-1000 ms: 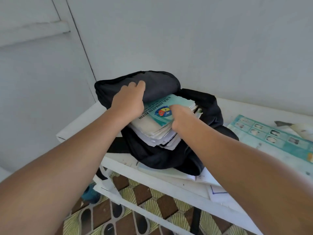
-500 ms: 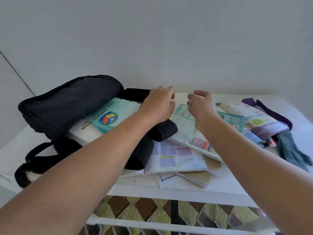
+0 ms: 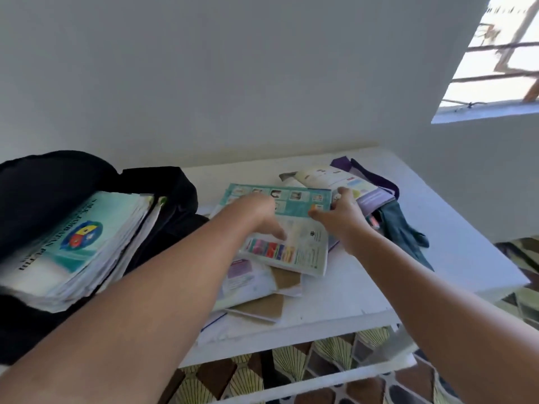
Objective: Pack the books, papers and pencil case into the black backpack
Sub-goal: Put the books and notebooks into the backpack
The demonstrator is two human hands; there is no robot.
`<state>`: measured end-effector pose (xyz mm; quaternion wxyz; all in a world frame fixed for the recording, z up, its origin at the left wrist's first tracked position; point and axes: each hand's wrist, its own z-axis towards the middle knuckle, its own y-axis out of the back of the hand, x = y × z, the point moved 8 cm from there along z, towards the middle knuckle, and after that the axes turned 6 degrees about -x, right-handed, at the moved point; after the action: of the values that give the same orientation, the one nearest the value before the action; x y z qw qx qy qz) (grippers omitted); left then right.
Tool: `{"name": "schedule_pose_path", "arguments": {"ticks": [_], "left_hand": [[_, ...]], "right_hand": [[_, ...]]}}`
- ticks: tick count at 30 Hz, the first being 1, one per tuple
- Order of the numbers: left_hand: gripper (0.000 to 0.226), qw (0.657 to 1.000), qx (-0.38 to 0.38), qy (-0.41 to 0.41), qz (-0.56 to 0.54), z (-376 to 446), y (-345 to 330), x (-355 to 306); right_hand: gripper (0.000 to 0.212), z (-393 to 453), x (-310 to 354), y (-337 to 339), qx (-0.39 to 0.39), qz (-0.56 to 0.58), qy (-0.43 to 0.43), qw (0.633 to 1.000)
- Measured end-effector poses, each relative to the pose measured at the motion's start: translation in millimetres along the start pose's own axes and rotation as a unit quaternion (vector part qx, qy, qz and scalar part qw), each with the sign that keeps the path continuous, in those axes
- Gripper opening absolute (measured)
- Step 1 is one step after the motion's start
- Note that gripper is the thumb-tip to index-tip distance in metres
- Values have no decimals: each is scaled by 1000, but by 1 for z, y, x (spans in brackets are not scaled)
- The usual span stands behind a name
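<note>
One thick stack of books already sits in the black backpack at the left. Both hands are on the teal booklet mid-bench: left hand flat on it, right hand pinching its far edge. More papers wait underneath.

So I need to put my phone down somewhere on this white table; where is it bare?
Bare room lies on the table along its right edge, beyond the dark green cloth, and in a front strip below the teal book. The middle is crowded with loose papers under both hands; the black backpack fills the left.
</note>
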<state>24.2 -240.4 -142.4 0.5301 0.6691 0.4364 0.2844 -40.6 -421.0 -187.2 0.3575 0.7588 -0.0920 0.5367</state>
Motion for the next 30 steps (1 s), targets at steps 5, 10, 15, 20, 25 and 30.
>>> {"name": "schedule_pose_path", "arguments": {"ticks": [5,10,15,20,25,30], "left_hand": [[54,1000,-10,10,-2,0,4,-2],[59,996,-17,37,-78,-5,9,2],[103,936,12,141,-323,-17,5,14],[86,706,-59,205,-675,-27,40,63],[17,745,2,158,-648,-56,67,93],[36,707,-40,112,-697,-91,100,111]], "right_hand": [[59,4,-7,0,-10,74,-57,996],[31,-1,-14,3,32,139,-136,980],[15,-26,13,-4,48,161,-51,984],[21,-86,117,-14,86,99,262,956],[38,-130,144,-45,245,90,321,910],[86,-81,99,-43,179,138,80,971]]}}
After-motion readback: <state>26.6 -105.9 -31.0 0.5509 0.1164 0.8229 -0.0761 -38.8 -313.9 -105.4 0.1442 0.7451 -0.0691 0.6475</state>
